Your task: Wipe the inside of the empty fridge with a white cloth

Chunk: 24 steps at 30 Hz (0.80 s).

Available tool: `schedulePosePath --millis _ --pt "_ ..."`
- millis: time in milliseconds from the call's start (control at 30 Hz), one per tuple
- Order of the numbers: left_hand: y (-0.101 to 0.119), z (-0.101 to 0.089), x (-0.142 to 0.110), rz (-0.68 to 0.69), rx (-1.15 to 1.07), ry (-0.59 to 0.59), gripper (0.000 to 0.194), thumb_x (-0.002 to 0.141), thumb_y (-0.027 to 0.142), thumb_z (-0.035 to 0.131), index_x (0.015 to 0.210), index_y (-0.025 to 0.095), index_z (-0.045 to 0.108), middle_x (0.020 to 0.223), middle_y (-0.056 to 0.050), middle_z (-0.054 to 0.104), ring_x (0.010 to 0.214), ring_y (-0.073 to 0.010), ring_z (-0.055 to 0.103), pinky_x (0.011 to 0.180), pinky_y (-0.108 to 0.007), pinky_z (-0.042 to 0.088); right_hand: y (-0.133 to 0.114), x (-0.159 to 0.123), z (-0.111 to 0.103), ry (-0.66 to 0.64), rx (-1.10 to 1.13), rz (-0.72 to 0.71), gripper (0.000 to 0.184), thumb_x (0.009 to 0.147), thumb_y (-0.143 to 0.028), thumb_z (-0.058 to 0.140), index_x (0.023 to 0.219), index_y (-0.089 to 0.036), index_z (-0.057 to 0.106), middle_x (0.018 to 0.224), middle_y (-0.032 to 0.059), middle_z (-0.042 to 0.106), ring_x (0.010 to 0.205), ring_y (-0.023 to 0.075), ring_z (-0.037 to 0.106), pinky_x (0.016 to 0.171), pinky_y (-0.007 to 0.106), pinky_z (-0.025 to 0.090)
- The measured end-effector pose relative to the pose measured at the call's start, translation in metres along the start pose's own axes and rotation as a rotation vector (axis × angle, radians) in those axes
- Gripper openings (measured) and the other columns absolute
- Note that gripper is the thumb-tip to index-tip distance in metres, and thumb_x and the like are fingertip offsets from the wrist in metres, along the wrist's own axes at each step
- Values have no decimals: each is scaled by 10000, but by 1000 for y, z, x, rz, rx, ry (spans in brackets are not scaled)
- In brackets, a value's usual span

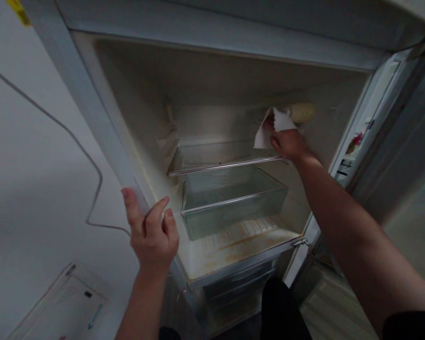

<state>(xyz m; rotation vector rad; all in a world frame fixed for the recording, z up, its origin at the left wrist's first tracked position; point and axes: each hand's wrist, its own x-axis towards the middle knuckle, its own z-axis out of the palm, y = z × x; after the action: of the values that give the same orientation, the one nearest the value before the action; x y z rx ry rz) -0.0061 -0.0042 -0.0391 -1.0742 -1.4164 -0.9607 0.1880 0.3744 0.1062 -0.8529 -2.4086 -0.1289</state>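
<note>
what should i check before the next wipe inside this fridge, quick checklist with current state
1. Right hand grips the white cloth: ok, cloth pinched against the back wall.
2. Left hand steadies on the fridge's side edge: ok, fingers wrapped around it.
3. Door open wide enough: ok.
4. Glass shelf seated level: cannot tell, its rear is dim.
5. Clear drawer pushed in: ok, appears seated.
6. Floor of compartment clean: not ok, brown stains show.
</note>
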Motion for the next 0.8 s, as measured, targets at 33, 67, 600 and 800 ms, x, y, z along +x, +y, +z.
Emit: schedulePosePath --millis 33,67,600,800 --pt "0 0 0 4 2 3 515 917 98 632 1415 221 579 1742 -116 170 1590 -334 228 1211 -494 458 2 7 2 -24 -42 -39 543 1039 -333 420 1571 -223 424 1554 76 517 1481 332 382 1242 522 269" --pt "0 0 0 11 5 6 531 913 87 632 1423 222 571 1743 -113 165 1591 -338 223 1218 -505 450 5 14 3 -30 -82 -116 528 1047 -310 407 1563 -204 431 1578 77 489 1471 304 401 1246 476 278" --pt "-4 0 3 92 123 13 615 824 -1 715 1399 175 589 1738 -127 190 1596 -339 219 1318 -496 251 -7 144 57 -316 -499 -152 286 903 -47 598 1137 97 678 1318 343 626 1214 356 632 1058 526 453" --pt "-3 0 6 98 194 19 583 835 12 725 1376 198 609 1744 -68 194 1604 -262 213 1331 -386 216 4 179 82 -248 -548 -217 408 864 -92 670 1263 -5 678 1390 284 606 1278 359 594 1099 479 439"
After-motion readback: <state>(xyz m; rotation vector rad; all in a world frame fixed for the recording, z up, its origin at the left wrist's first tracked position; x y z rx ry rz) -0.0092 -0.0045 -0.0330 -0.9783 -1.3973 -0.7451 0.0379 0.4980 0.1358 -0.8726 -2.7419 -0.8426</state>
